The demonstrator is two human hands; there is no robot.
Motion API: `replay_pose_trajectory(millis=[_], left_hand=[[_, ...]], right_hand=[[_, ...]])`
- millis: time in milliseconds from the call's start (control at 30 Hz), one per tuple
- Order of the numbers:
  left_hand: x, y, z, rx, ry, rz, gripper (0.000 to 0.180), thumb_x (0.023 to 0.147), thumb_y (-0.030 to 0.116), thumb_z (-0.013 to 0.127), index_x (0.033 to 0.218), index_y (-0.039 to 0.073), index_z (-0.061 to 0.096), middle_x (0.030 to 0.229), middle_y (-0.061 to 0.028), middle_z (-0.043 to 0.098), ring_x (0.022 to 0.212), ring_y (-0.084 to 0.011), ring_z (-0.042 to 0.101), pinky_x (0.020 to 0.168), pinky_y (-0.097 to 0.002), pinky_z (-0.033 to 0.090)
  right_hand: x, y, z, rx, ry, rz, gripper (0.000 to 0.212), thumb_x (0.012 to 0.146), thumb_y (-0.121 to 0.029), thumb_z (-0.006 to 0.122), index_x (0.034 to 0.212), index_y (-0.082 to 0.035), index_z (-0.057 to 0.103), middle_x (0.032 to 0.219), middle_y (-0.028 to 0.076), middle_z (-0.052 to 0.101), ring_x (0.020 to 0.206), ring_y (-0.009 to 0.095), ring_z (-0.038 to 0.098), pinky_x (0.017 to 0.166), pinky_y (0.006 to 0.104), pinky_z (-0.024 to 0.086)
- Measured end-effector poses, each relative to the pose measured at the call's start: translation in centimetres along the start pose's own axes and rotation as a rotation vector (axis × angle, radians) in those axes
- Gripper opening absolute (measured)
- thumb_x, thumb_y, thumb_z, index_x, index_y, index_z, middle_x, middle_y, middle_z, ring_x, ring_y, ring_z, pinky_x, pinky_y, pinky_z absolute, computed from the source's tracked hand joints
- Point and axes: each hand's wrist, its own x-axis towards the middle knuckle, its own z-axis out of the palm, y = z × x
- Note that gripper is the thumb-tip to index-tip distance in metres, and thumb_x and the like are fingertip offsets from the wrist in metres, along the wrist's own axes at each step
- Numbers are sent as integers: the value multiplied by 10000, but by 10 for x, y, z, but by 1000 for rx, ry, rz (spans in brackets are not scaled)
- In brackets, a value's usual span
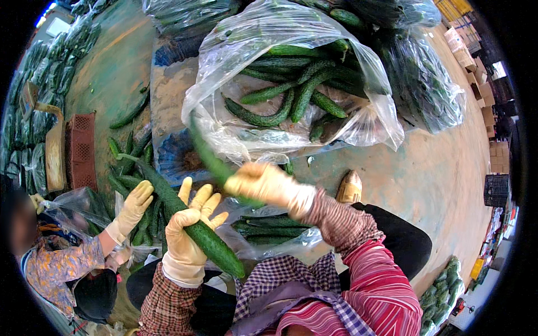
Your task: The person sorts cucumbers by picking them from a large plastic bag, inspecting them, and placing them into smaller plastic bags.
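My left hand [184,249], in a pale rubber glove, holds a long dark green cucumber [218,249] slanting across its palm. The thumb crosses over it while the other fingers spread apart. Gloved too, my right hand [260,183] is closed round one end of a second cucumber [206,151], blurred by motion, whose far end reaches toward an open clear plastic bag [196,89]. Inside that bag lies a heap of cucumbers [305,92]. Below my right hand, more cucumbers [269,231] lie in clear plastic near my lap.
Loose cucumbers [130,180] lie on the floor at left, where a co-worker's gloved hand [133,208] reaches in. Beyond stands a red-brown crate [82,151]. Filled bags [420,78] flank the open one. At far right are cardboard boxes [497,157] and a black crate [496,190].
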Motion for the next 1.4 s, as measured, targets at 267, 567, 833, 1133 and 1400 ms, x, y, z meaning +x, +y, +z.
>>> replay_pose_trajectory(millis=[267,567,833,1133,1400], left_hand=[[-1,-1,-31,155,215,-36,343,774,55,619,1101,43,515,935,-71,591,807,-205,616,718,-341,549],[-22,71,-96,304,463,370,358,849,234,596,1140,39,521,1001,-97,595,910,-220,581,836,-380,493],[-12,93,-137,488,393,514,395,865,184,606,1209,15,508,1142,-123,576,1010,-242,558,909,-383,455],[-1,7,3,547,316,55,456,757,79,649,1183,-30,525,683,-46,557,560,-149,540,533,-277,465],[-7,34,-5,81,-76,21,619,809,93,553,1378,-5,329,1167,-196,590,954,-266,634,828,-412,535]], right_hand=[[102,30,-55,-843,536,-14,362,831,-359,594,1053,-77,634,1050,106,637,991,260,584,840,363,448],[117,42,-98,-1059,229,2,499,804,-419,560,1159,-70,585,1090,172,620,1045,332,565,901,422,405],[29,-2,-37,277,359,-436,357,906,-277,576,1176,-44,548,913,66,619,809,140,561,755,290,482],[66,-9,-8,-48,355,-179,298,872,-271,582,1018,-19,649,887,68,690,779,134,627,696,283,500],[143,27,-100,-1388,457,102,421,757,-43,588,1153,-186,573,1224,65,533,1145,272,470,879,454,416]])
